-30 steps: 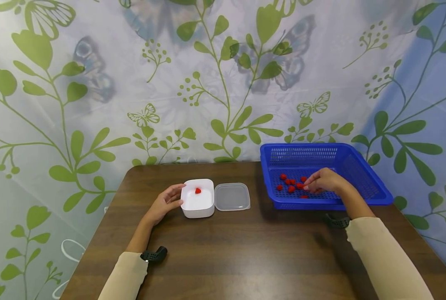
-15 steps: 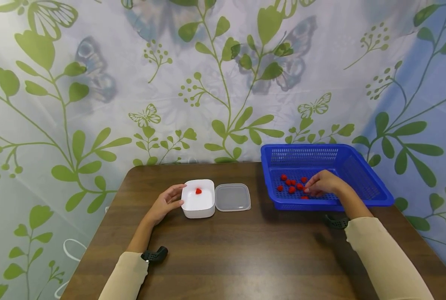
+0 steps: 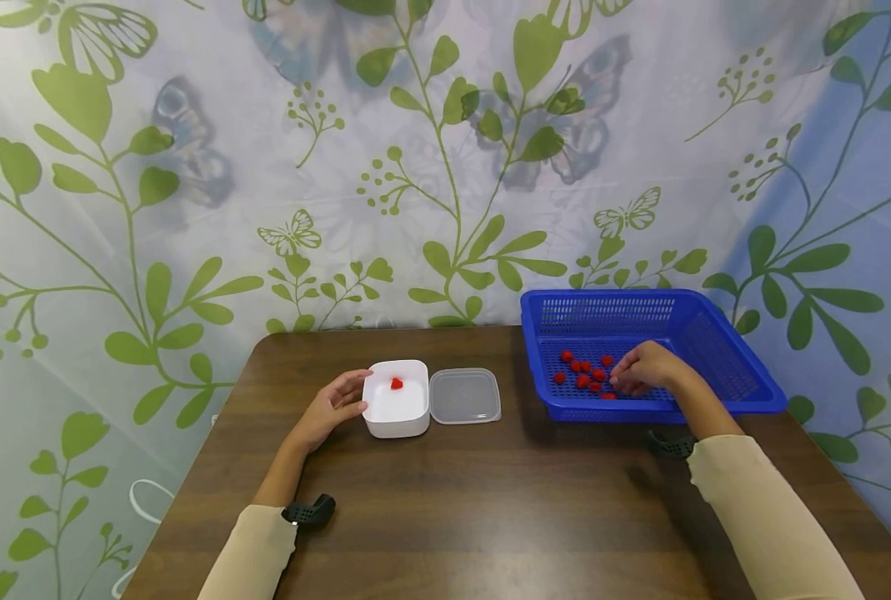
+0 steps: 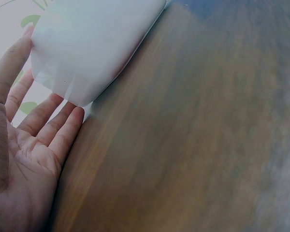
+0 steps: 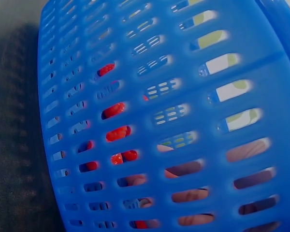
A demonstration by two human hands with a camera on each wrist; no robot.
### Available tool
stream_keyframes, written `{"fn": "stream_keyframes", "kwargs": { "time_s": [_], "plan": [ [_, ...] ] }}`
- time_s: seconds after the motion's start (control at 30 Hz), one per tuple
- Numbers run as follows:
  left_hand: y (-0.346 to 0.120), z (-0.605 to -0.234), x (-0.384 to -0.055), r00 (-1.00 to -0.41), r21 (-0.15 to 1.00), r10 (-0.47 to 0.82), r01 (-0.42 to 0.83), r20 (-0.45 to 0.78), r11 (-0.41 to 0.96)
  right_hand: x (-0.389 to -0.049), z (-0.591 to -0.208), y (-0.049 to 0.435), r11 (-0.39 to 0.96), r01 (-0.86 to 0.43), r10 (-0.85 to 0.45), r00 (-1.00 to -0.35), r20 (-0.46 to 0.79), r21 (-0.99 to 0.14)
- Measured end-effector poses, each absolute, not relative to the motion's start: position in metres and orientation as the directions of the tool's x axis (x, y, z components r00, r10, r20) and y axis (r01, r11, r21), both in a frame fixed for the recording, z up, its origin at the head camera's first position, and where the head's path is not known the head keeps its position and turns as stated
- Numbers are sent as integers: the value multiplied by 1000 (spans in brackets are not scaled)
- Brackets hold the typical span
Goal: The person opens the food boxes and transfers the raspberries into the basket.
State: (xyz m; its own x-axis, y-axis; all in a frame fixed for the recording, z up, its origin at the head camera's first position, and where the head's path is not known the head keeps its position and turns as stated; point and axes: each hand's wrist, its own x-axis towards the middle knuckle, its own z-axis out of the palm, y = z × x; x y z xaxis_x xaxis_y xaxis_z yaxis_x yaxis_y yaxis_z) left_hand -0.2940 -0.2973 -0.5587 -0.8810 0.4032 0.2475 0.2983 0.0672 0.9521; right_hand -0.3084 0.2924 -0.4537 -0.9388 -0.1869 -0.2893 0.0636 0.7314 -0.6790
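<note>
My left hand (image 3: 332,406) touches the left side of a white square box (image 3: 396,425), its thumb and fingers spread apart along the wall. The left wrist view shows the left fingers (image 4: 63,133) fairly straight against the lower corner of the box. One small red berry-like piece (image 3: 396,383) lies inside. My right hand (image 3: 646,368) reaches down into a blue perforated basket (image 3: 738,367), fingertips bent close beside several red berry-like pieces (image 3: 583,381). Through the slots in the right wrist view, parts of the fingers (image 5: 193,195) show; the basket wall hides the rest, and I cannot tell whether they pinch a piece.
Flat beside the white box lies a translucent lid (image 3: 465,396). Everything stands on a dark wooden table (image 3: 475,500), with the basket at its back right. A leaf-patterned curtain (image 3: 445,167) hangs directly behind the table.
Near the right fingertips, a red piece that was at them now lies slightly apart, toward the near left. The right hand has barely shifted; left hand and box stay put.
</note>
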Motion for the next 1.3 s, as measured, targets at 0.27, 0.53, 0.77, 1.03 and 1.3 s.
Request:
{"fn": "stream_keyframes", "kwargs": {
  "time_s": [0.27,0.53,0.77,1.03,1.3],
  "plan": [
    [-296,-559,-294,-878,952,406,301,253,57,-305,-448,293,703,66,-166,-953,-254,-708],
    [-296,-559,-293,-882,954,400,294,250,53,-301,-429,286,683,57,-142,-967,-209,-728],
    [-296,-557,-293,-881,952,399,300,254,55,-295,-412,279,677,16,-191,-962,-196,-736],
    [-296,-559,-292,-880,953,401,298,254,51,-284,-395,270,677,-29,-205,-967,-150,-736],
    [-296,-559,-291,-883,954,397,295,249,58,-269,-369,252,705,-87,-205,-975,-85,-704]
  ]
}}
